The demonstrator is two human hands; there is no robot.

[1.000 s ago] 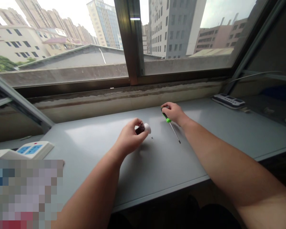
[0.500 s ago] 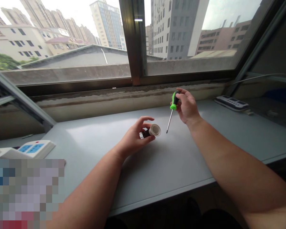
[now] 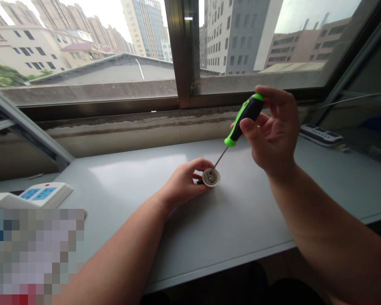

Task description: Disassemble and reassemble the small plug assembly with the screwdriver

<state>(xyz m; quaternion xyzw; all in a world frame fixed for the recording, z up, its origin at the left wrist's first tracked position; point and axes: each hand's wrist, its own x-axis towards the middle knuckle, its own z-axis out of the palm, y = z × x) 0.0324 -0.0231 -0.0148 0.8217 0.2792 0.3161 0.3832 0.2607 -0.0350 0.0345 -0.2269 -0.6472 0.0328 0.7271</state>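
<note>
Centre of the frame: an apparent lamp socket (image 3: 212, 179), its pale rim tipped toward us over the worktop (image 3: 241, 220). The left hand (image 3: 184, 181), partly closed, grips it from the side. A screwdriver (image 3: 241, 122) slants down from the upper right, its tip at the socket's mouth; the right hand (image 3: 274, 133) holds the handle between thumb and curled fingers. Step in hand, judged from here: seating the tip. The next move calls for a steady socket and an aligned shaft. Whether the tip meets a screw cannot be told.
</note>
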